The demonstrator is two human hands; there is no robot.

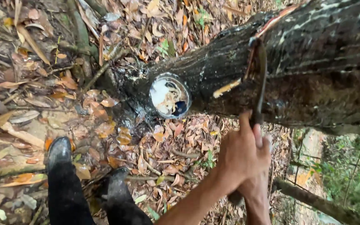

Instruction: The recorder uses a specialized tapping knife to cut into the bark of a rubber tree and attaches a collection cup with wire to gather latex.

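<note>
**Dark bark, blade at the cut**

Dark, wet bark covers the tree trunk (pixel 313 62), which runs across the upper right of the view. Both hands are wrapped together on the handle of a tapping knife (pixel 260 83): the left hand (pixel 240 156) sits in front with its grip clamped round the handle, and the right hand (pixel 260 183) lies just behind and under it, its grip also closed on the handle as far as can be seen, though it is largely hidden. The knife's thin shaft rises from the hands to the trunk, and its hooked tip touches the bark at a slanting groove (pixel 271 25) that shows a reddish line. Just below the groove a pale strip (pixel 226 88) sticks out of the bark. Lower on the trunk, to the left, hangs a round collecting cup (pixel 169 96) holding white liquid with brown bits in it. Dry brown leaves (pixel 42 83) cover the ground. Two black boots (pixel 59 152) stand at the lower left, well apart from the cup.
</note>
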